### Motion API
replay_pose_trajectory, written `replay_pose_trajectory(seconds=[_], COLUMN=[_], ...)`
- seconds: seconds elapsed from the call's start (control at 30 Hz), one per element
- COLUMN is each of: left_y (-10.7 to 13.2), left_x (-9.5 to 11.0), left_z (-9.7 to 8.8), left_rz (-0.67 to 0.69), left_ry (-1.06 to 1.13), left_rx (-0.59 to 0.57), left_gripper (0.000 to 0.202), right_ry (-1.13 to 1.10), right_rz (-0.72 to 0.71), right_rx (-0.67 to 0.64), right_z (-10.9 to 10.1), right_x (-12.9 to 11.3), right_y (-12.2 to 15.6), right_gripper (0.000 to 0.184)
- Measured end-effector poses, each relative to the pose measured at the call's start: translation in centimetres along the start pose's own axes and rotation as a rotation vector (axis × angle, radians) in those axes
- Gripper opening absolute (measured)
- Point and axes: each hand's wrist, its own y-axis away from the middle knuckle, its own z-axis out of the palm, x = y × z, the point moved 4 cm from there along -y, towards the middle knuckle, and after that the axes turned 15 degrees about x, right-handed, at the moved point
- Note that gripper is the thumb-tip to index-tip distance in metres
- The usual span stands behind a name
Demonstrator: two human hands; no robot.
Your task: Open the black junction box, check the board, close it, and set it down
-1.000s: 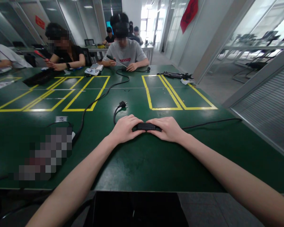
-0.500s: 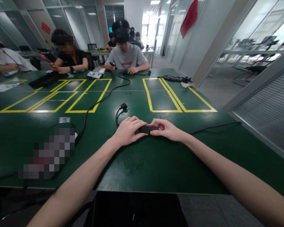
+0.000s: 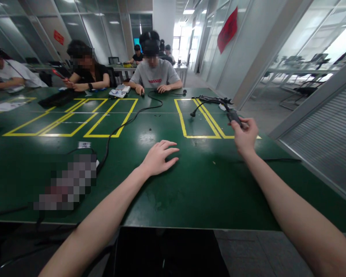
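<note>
My right hand (image 3: 246, 136) is closed on a black power adapter (image 3: 234, 116), lifted over the right side of the green table (image 3: 190, 192). From the adapter's far end a cord runs left to a black plug (image 3: 193, 114), which hangs or lies over the right yellow-taped boxes; I cannot tell whether it touches the table. Another stretch of black cable (image 3: 282, 159) shows to the right of my forearm. My left hand (image 3: 160, 158) is open near the table's middle, fingers spread, with nothing in it.
A blurred-out object (image 3: 72, 182) lies at the left with a black cable (image 3: 108, 148) running past it. Black gear (image 3: 210, 99) rests at the far right. Across the table a person in a grey shirt (image 3: 157, 73) handles a dark item; others sit farther left.
Both hands were on the adapter near the middle. My right hand has carried it away to the right and forward, its plug and cord following. My left hand has let go and stayed.
</note>
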Motion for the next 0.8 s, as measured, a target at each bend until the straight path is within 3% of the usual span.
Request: replay_pose_trajectory(seconds=[0.1,0.2,0.43,0.67,0.8], left_y=[0.0,0.0,-0.1,0.1,0.2], left_x=[-0.1,-0.3,-0.3,-0.3,-0.3], left_z=[0.3,0.4,0.6,0.7,0.6], left_rz=[-0.011,-0.028,-0.018,-0.018,-0.021], left_ry=[0.010,0.014,0.047,0.040,0.052], left_rx=[-0.007,-0.014,-0.042,-0.055,-0.050], left_gripper=[0.025,0.023,0.022,0.022,0.020], right_ry=[0.066,0.177,0.559,0.730,0.801], right_rz=[-0.044,-0.018,-0.094,-0.016,-0.117], right_rx=[0.085,0.089,-0.164,-0.272,-0.311], right_z=[-1.2,-2.5,-4.8,-4.2,-4.2], right_x=[0.9,1.5,1.9,2.5,2.2], right_y=[-1.7,-2.0,-1.3,-1.8,-2.2], right_gripper=[0.024,0.020,0.024,0.035,0.037])
